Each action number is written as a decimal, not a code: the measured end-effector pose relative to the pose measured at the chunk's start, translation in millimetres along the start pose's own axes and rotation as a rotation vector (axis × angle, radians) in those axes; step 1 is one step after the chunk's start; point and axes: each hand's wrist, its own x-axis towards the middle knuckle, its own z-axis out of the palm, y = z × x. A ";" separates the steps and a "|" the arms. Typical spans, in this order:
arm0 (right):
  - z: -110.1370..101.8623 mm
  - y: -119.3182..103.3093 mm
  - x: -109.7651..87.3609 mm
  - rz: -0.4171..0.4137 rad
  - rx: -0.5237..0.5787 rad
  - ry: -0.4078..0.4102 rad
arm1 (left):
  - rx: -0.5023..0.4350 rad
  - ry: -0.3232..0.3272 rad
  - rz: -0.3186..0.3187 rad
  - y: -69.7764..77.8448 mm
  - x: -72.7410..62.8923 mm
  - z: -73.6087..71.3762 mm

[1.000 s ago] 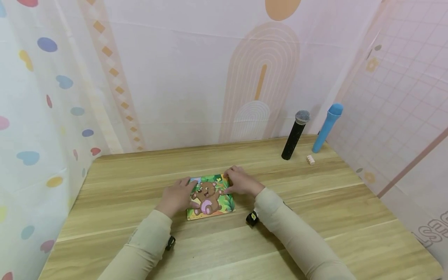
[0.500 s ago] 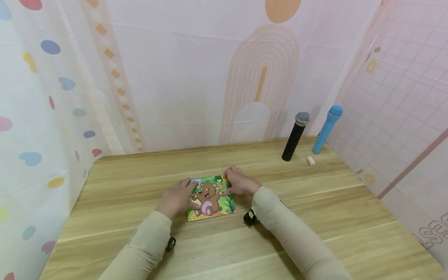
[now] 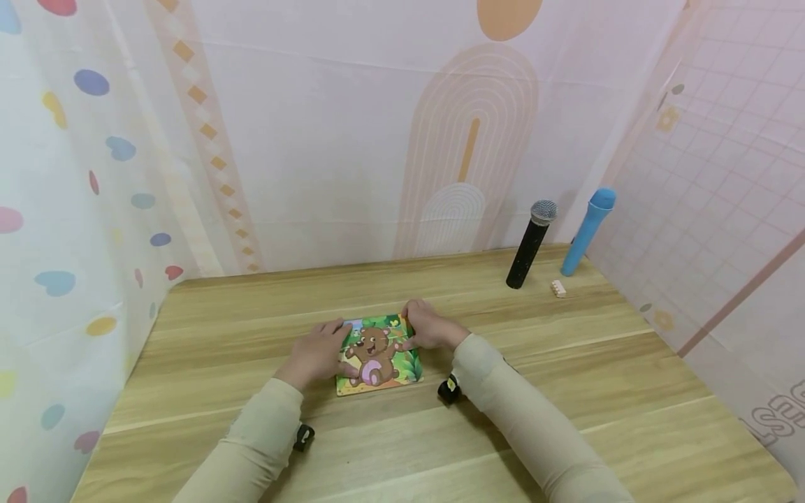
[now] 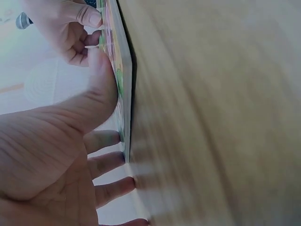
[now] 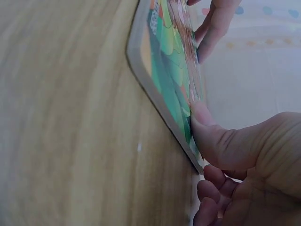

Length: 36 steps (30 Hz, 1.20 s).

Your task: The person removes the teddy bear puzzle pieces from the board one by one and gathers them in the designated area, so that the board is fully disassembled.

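A jigsaw puzzle point(image 3: 373, 355) showing a brown bear on a green background lies flat on the wooden table. At its left side is my left hand point(image 3: 314, 355), fingers spread and fairly straight. In the left wrist view, that hand's thumb point(image 4: 101, 87) rests on the picture while some fingertips touch the puzzle's edge and others the table. My right hand point(image 3: 432, 326) holds the upper right corner. The right wrist view shows its thumb point(image 5: 211, 139) pressing on the picture, with the other fingers point(image 5: 211, 195) curled beside the edge.
Behind the hands to the right, a black microphone point(image 3: 527, 251) with a silver head and a blue microphone point(image 3: 583, 237) stand upright. A small pale block point(image 3: 558, 288) lies in front of them. A patterned curtain point(image 3: 314, 140) closes off the table's point(image 3: 402, 447) back edge.
My left hand and forearm have shifted slightly left, the fingers sliding back a little from the picture. The right hand stays at its corner, and the puzzle lies in about the same place.
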 end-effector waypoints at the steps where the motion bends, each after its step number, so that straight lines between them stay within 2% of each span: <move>1: -0.1 -0.1 -0.3 -0.002 0.005 0.002 | -0.005 -0.003 0.008 -0.9 -0.3 -0.1; 8: 0.9 1.5 0.1 -0.007 0.070 0.022 | -0.044 -0.024 0.026 -4.7 -0.1 -0.3; 17: 3.0 1.3 -1.7 0.027 0.256 0.086 | -0.023 -0.025 0.023 -4.1 0.5 2.9; 27: 3.1 2.6 -1.1 -0.008 0.249 0.134 | -0.046 -0.037 0.016 -0.8 -2.5 0.4; 36: 3.5 3.7 -0.7 0.021 0.311 0.154 | -0.034 -0.054 -0.001 0.9 -3.9 -0.7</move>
